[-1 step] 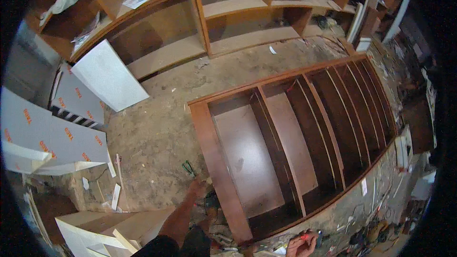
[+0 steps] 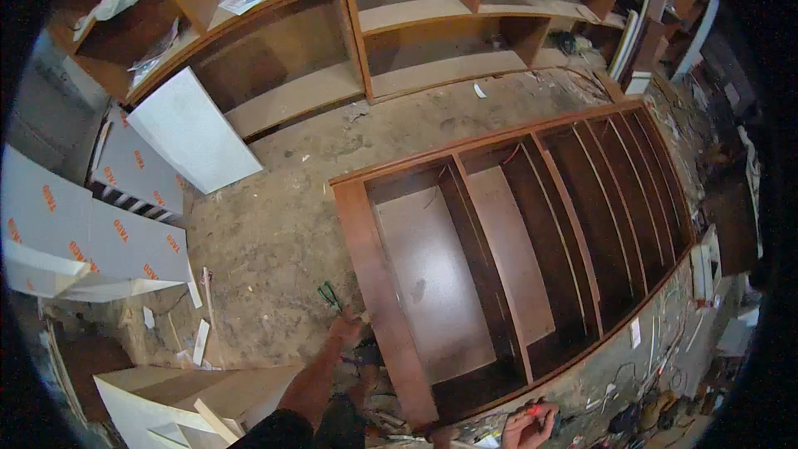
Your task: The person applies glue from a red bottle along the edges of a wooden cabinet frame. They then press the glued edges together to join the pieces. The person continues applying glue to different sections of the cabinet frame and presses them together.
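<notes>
A reddish-brown wooden shelf unit [image 2: 376,283] lies on the floor, its compartments facing up. My left hand [image 2: 351,328] is low beside its near left end. Green-handled pliers [image 2: 330,296] are just beyond that hand; whether the fingers touch them is unclear, as the fingers are small and dark. At the near long edge of the unit, my right hand [image 2: 524,431] has its fingers curled around a small red object [image 2: 534,410], too small to make out in kind. Thin reddish wires [image 2: 513,152] show inside an upper compartment.
Open brown shelving [image 2: 291,96] runs along the far side. A white board [image 2: 195,133] leans against it, with grey printed panels [image 2: 137,237] at the left. A pale box-like frame [image 2: 137,411] stands near left. Scraps and tools litter the floor on the right.
The view has shifted very slightly. Both hands stay almost where they were, and the red object is still in the right one.
</notes>
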A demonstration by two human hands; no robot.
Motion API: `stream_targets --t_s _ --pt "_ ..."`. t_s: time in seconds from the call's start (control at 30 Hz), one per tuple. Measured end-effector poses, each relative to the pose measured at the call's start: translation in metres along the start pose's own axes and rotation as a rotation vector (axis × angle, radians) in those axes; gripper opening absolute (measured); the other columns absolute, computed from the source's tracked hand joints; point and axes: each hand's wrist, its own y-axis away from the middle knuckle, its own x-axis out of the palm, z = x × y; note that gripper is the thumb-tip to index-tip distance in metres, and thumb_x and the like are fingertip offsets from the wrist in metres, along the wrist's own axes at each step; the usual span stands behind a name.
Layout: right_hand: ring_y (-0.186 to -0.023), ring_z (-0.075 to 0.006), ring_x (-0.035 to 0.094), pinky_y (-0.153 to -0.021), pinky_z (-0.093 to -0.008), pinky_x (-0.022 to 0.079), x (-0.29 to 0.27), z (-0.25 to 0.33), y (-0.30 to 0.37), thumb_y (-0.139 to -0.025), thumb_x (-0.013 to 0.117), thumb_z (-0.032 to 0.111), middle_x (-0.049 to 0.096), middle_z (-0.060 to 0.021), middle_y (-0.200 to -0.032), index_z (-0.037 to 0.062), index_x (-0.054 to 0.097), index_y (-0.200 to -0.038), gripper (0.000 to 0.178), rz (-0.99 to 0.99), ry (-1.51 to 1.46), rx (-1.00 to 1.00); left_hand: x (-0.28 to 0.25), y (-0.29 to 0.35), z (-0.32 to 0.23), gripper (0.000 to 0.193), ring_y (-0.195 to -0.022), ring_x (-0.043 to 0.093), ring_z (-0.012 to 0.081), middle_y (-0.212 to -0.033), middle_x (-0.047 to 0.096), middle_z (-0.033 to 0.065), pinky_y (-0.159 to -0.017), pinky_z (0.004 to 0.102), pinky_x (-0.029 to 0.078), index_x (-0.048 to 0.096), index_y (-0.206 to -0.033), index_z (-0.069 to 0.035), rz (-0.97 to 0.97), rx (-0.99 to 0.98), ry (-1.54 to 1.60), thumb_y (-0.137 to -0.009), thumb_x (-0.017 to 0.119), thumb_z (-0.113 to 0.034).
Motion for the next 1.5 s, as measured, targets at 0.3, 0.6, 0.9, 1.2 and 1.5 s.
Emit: stream_targets --t_s 0.3,0.6,0.9,1.2,1.5 --pt "-0.085 -0.0154 0.065 -0.076 -0.0379 0.057 -0.033 0.069 -0.144 -0.097 0.061 0.040 0.066 0.0009 -0.096 0.0127 0.058 -0.119 0.035 -0.029 0.119 0.069 -0.006 0.044 -0.107 0.045 -0.099 0.066 0.0419 -0.106 0.067 0.0283 -0.085 0.0504 0.052 0.063 -0.119 0.001 -0.503 -0.003 0.152 -0.086 0.059 -0.029" --pt "-0.095 -0.0195 0.065 -0.083 -0.0348 0.053 -0.066 0.089 -0.264 -0.099 0.059 0.039 0.067 -0.0023 -0.107 0.0136 0.060 -0.112 0.029 -0.212 0.471 0.213 0.007 -0.021 -0.115 0.040 -0.099 0.062 0.0474 -0.104 0.065 0.0292 -0.086 0.0511 0.049 0.060 -0.117 0.003 -0.848 -0.206 0.177 -0.098 0.048 -0.030" --pt "-0.096 -0.0199 0.067 -0.086 -0.0327 0.055 -0.020 -0.046 -0.504 -0.100 0.061 0.035 0.067 -0.0076 -0.103 0.0085 0.061 -0.108 0.027 0.003 0.519 0.074 -0.007 -0.100 -0.120 0.046 -0.079 0.060 0.0493 -0.085 0.062 0.0292 -0.067 0.0521 0.045 0.059 -0.103 0.002 -1.017 -0.205 0.342 -0.106 0.032 -0.036" --pt "-0.089 -0.0165 0.069 -0.077 -0.0271 0.056 0.028 -0.128 -0.664 -0.094 0.070 0.030 0.070 -0.0100 -0.105 0.0062 0.059 -0.112 0.031 0.074 0.864 -0.160 -0.005 -0.099 -0.130 0.048 -0.079 0.060 0.0509 -0.085 0.062 0.0312 -0.066 0.0526 0.045 0.057 -0.103 0.005 -1.108 -0.189 0.342 -0.107 0.032 -0.035" --pt "-0.085 -0.0181 0.071 -0.068 -0.0244 0.058 0.030 -0.160 -0.720 -0.092 0.073 0.025 0.071 -0.0098 -0.101 0.0036 0.061 -0.110 0.031 0.004 0.918 -0.283 0.001 -0.102 -0.117 0.047 -0.072 0.054 0.0344 -0.079 0.056 0.0196 -0.066 0.0451 0.043 0.052 -0.094 0.002 -1.085 -0.123 0.424 -0.107 0.030 -0.037"
